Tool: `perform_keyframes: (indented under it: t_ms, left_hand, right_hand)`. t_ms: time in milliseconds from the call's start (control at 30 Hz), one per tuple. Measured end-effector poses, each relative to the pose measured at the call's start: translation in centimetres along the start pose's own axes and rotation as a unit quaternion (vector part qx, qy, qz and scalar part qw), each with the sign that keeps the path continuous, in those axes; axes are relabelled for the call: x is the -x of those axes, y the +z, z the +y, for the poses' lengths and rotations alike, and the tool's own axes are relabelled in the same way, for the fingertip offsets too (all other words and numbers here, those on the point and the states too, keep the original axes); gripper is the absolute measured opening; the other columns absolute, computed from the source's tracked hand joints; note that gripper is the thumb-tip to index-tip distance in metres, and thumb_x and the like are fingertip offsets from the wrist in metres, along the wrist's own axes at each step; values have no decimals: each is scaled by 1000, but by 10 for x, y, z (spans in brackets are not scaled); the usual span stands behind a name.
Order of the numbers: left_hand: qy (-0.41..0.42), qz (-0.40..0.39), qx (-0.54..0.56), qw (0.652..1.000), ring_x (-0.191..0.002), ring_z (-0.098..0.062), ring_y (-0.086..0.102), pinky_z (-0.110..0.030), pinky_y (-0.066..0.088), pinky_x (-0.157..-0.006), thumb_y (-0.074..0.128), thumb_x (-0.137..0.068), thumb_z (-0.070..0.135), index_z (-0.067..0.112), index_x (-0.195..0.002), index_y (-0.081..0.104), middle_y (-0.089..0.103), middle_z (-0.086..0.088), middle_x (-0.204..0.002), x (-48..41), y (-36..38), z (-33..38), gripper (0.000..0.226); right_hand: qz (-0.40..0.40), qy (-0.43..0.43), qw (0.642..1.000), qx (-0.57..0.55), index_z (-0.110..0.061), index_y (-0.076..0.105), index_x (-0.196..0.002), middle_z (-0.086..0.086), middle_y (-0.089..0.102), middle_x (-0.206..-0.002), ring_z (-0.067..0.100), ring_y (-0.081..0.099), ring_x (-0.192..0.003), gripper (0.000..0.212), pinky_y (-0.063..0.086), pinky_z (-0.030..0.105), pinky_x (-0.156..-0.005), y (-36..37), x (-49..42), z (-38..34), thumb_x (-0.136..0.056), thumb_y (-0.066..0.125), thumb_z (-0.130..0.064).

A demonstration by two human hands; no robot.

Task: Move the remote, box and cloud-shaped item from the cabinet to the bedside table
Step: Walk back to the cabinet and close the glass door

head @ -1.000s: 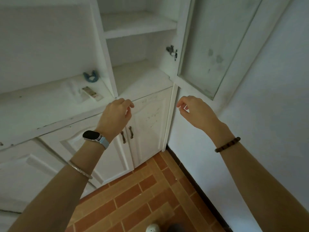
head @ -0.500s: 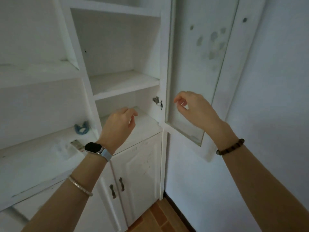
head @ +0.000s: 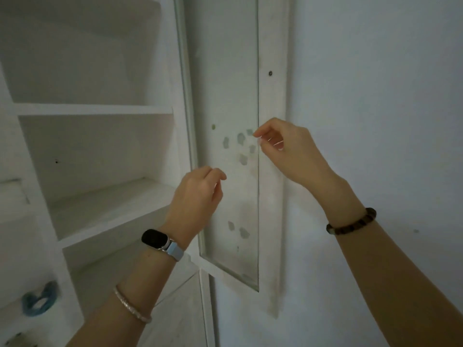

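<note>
Head view: both hands up at the white cabinet [head: 100, 146]. Left hand [head: 195, 196] is loosely curled and holds nothing, hovering before the open glass door [head: 233, 196]. Right hand [head: 288, 149] has fingers lightly pinched, nothing visibly gripped. Blue cloud-shaped item [head: 38, 300] sits on a lower shelf at far left, well apart from both hands. Remote's end [head: 13, 340] is barely visible at the bottom-left corner.

White shelving [head: 95, 110], open glazed door [head: 233, 171], pale wall [head: 375, 96]
</note>
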State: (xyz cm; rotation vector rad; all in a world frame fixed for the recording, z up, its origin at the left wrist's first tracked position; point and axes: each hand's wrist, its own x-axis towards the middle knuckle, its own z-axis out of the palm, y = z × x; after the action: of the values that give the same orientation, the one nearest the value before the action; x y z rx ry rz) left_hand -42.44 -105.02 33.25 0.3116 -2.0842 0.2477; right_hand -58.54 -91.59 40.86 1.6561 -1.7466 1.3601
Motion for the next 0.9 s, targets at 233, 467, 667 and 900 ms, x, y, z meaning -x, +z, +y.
perform_keyframes:
  t_ms: [233, 467, 667, 900]
  left_hand:
    - [65, 32, 45, 996, -97, -20, 55, -29, 50, -78, 56, -89, 3, 6, -107, 62, 57, -7, -111, -52, 37, 55, 20]
    - [127, 14, 26, 991, -124, -27, 49, -30, 33, -109, 54, -86, 0, 4, -109, 61, 57, -15, -123, -75, 73, 77, 24]
    - [144, -13, -38, 989, -133, -24, 41, -41, 20, -118, 53, -93, 15, 7, -110, 62, 58, -11, -124, -80, 85, 68, 21]
    - [147, -35, -85, 985, -134, -20, 40, -39, 11, -120, 48, -95, 23, 12, -112, 64, 59, -7, -125, -79, 83, 64, 26]
  right_hand:
    - [123, 63, 990, -27, -17, 63, -99, -2, 66, -92, 13, 67, -79, 12, 56, 28, -74, -46, -25, 33, -90, 56, -14]
    - [56, 130, 986, -90, -18, 53, -124, -2, 64, -105, 14, 67, -95, 28, 54, 39, -92, -42, -45, 67, -97, 49, -23]
    - [-13, 141, 972, -185, -12, 52, -132, 1, 65, -118, 10, 65, -104, 35, 53, 27, -95, -23, -62, 73, -101, 42, -24]
    - [24, 130, 961, -243, -14, 65, -114, -2, 72, -99, 11, 70, -93, 35, 55, 17, -77, -15, -71, 67, -104, 32, -20]
